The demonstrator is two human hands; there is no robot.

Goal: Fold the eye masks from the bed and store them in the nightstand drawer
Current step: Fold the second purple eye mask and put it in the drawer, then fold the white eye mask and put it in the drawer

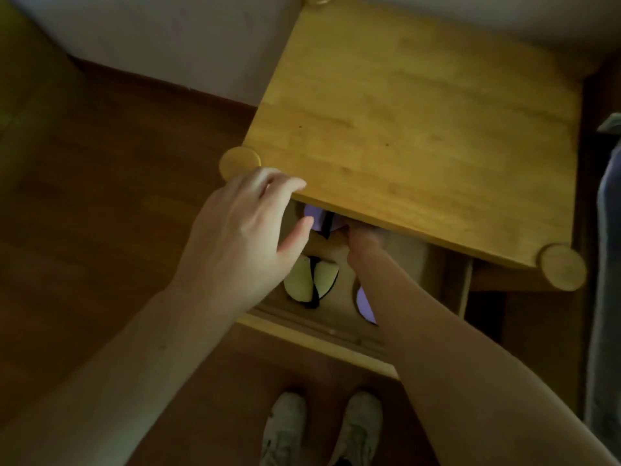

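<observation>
Where the right hand point(361, 238) reaches into the open drawer point(312, 334), most of it is hidden under the front edge of the nightstand top point(420, 129), so its degree of opening cannot be determined. Its visible knuckles lie against a purple eye mask point(317, 218) at the back of the drawer; whether the fingers grip that mask cannot be determined. The right forearm runs diagonally from the lower right corner across the drawer.

The left hand point(242, 237) is spread open with fingers loosely curved and holds nothing. Its fingertips point(297, 185) touch the front edge of the nightstand top near the left corner, and its thumb points down over the drawer opening.

Three eye masks are visible inside the drawer. The purple eye mask at the back shows a black strap and is partly covered by the nightstand top. A pale yellow eye mask point(311, 280), folded with a black strap across its middle, lies near the front left of the drawer. A second purple mask point(364, 304) lies near the front, largely covered by the right forearm.

Round wooden leg caps point(240, 163) stand at the corners of the nightstand. A wooden floor point(100, 196) surrounds it. Two white shoes point(285, 428) show at the bottom edge, below the drawer front.
</observation>
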